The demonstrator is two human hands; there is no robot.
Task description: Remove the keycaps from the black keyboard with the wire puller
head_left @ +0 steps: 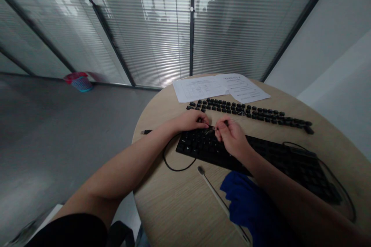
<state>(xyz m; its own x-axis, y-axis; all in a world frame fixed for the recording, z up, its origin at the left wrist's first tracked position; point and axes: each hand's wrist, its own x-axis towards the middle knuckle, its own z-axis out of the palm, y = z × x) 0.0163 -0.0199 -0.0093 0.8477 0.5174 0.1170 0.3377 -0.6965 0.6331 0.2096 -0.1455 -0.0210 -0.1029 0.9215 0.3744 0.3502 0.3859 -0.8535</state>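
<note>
Mid-frame, the right hand is pinching a wire keycap puller, likely springy, best held mid-length; left hand grip unclear.

R hand has a thin wire tool pinched over a black kb, L hand just beside at the kb's far edge, can't tell if it's gripping anything tbh. Loose keycaps in rows behind, papers past those. Brush + blue cloth up front, same wood table.
</note>
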